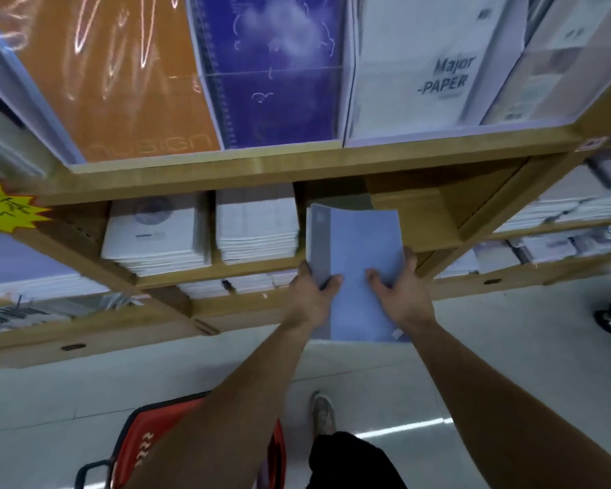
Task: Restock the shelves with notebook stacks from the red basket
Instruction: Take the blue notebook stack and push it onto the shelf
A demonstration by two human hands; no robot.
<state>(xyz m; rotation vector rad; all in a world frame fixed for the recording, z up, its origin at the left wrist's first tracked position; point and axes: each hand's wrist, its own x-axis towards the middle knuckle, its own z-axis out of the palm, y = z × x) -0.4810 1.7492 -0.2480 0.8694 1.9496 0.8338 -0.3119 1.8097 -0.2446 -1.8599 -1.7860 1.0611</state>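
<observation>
A pale blue notebook stack [357,241] is held flat with its far end inside a compartment of the wooden shelf [247,270]. My left hand [313,289] grips the stack's left edge, thumb on top. My right hand [401,287] presses on its right side, fingers around the edge. The stack's near end sticks out past the shelf's front. The red basket [145,446] stands on the floor at the bottom left, partly hidden by my left forearm; what it holds is hidden.
Two stacks of white notebooks [156,234] fill the compartments to the left. Above, displayed covers stand on a higher shelf: orange [120,82], purple [272,65], white "Major Paper" [438,65]. Lower shelves hold more stacks. My shoe [323,412] is on the grey floor.
</observation>
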